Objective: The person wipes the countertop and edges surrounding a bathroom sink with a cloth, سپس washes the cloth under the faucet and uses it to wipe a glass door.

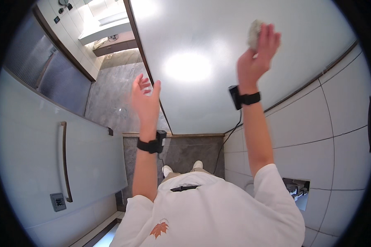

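My right hand (257, 51) is raised against a large frosted glass panel (202, 61) and presses a pale crumpled cloth (254, 32) onto it near the top right. My left hand (145, 98) is lifted beside the panel's dark left frame edge, fingers spread, holding nothing. Both wrists carry a black band with a small black device; a thin cable runs down from the right one.
A white door with a long metal handle (64, 160) and a small keypad stands at the left. White wall tiles (329, 123) fill the right side, with a recessed niche (297, 191) low down. Grey stone floor (181, 154) lies below, and a room beyond shows at top left.
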### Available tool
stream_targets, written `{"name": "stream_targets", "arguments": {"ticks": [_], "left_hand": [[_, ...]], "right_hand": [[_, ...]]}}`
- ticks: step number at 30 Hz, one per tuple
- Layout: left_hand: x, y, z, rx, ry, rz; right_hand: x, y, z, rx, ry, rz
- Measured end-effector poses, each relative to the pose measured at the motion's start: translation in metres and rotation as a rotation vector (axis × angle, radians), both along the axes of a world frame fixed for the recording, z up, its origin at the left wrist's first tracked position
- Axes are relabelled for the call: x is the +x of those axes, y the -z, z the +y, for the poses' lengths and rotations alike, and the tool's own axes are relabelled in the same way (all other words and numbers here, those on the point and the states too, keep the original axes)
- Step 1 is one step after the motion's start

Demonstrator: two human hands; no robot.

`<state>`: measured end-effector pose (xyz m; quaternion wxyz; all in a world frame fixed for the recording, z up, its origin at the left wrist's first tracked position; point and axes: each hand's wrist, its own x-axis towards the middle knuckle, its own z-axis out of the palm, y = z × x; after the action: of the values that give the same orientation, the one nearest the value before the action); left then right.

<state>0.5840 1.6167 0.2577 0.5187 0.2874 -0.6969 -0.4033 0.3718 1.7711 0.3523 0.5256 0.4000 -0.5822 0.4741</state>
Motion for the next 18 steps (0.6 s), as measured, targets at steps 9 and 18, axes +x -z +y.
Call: {"name": "stream_targets", "arguments": {"ticks": [9,18], "left_hand": [[-0.013,0.022,-0.015,0.083,-0.073,-0.141],[-0.025,0.05,-0.03,0.161,0.281,0.005]], "right_hand": [[-0.051,0.098,0.072,0.676,0.07,0.308],[-0.023,0.106,0.048,0.029,0.185,-0.214]]}}
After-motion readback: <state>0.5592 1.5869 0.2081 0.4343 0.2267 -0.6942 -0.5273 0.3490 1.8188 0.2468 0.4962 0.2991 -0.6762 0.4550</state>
